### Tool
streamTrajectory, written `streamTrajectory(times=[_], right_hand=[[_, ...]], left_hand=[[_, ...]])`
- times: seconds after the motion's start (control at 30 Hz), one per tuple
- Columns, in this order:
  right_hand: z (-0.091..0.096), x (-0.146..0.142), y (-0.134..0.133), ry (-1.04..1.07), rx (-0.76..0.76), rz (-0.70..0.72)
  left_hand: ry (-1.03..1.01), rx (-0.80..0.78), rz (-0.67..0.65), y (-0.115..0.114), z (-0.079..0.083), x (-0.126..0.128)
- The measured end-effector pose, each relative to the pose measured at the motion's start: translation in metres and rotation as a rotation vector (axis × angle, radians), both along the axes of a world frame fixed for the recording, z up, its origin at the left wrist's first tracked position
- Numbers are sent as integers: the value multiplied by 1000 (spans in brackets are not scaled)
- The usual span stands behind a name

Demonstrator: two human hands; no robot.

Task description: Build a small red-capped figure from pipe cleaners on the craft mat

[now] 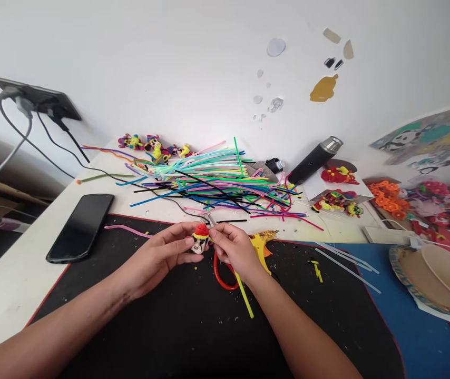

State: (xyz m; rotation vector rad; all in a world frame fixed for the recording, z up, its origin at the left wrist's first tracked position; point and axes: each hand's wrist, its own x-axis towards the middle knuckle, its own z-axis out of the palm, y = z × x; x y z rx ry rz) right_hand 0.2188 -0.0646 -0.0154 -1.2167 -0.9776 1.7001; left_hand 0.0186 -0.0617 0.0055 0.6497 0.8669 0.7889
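My left hand (169,245) grips a small doll head (200,244) with a pale face, dark painted features and a fuzzy red cap with a yellow band. At its right side, my right hand (233,247) is closed in a pinch; its fingertips hide what they hold. A silvery pointed tip (211,220) shows just above those fingers, and a red loop (225,283), like a scissor handle, shows below them. Whether these belong together or are held, I cannot tell. A yellow-green pipe cleaner (245,300) extends from under my right hand across the black mat (162,331).
Behind my hands lies a large pile of coloured pipe cleaners (209,179). A yellow glue gun (262,247) rests right of my right hand, with clear glue sticks (347,268) farther right. A phone (80,226) lies left. A black flask (314,160) leans near the wall.
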Motion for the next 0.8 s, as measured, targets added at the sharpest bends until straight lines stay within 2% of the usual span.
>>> streamTrajectory(times=[0.23,0.4,0.53,0.8], right_hand=[[-10,6,0,12,8,-103],[-19,10,-1,79,28,-168],[-22,14,-3,115,35,-172],[-24,17,-4,104,36,-166]], left_hand=[[-27,1,-95,9,-4,3],[-29,-9,-172,19,0,3],[-2,-6,-180,25,3,8],[-37,20,-236,26,-1,7]])
